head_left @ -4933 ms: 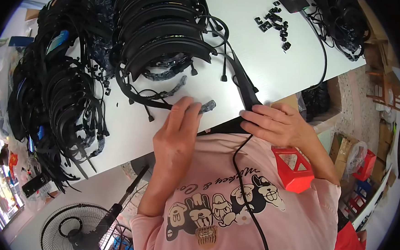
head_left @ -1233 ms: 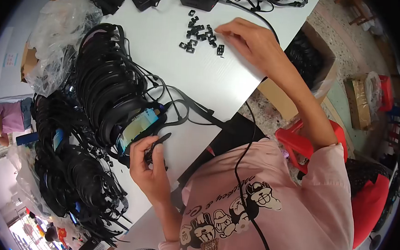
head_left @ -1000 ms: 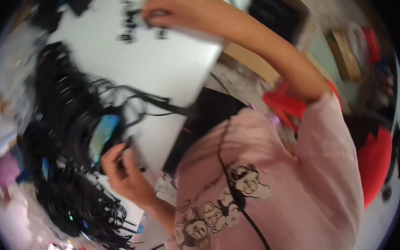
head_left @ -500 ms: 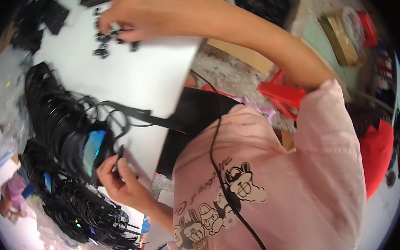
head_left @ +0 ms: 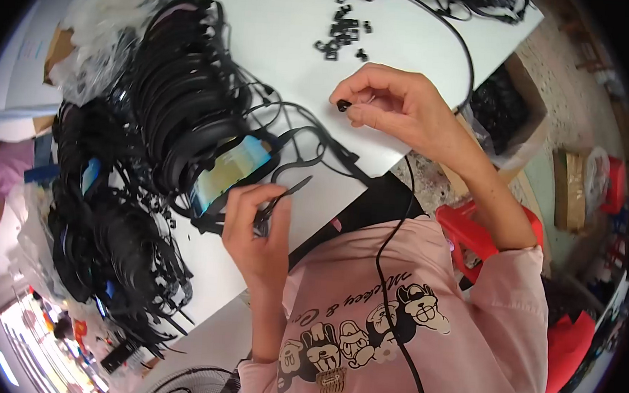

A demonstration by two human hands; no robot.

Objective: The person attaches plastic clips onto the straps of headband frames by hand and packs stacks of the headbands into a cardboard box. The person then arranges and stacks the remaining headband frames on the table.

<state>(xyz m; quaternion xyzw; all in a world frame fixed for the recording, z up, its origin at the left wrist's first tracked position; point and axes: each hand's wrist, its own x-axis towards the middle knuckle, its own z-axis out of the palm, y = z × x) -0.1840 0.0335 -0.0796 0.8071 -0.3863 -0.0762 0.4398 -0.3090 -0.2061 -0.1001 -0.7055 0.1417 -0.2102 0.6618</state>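
A small black clip [head_left: 344, 106] is pinched between the thumb and fingertips of my right hand [head_left: 399, 111], above the white table [head_left: 295, 44]. My left hand [head_left: 259, 225] is closed on a black strap end [head_left: 299, 185], beside the goggles with a shiny blue-yellow lens [head_left: 231, 173]. Those goggles are at the near end of a long row of black goggles [head_left: 180, 95]. Several loose black clips [head_left: 344, 31] lie scattered on the table beyond my right hand. A wide black strap [head_left: 339, 151] runs from the goggles towards the table edge.
A second heap of black goggles [head_left: 121, 235] lies at the left. Clear plastic bags [head_left: 113, 11] are at the back left. An open carton [head_left: 531, 127] and a red stool [head_left: 471, 231] stand right of the table. A fan [head_left: 187, 387] is below, and another person [head_left: 14, 164] is far left.
My right hand has come back from the clip pile towards my body with one clip. My left hand remains by the lens with the strap end. The camera view has turned.
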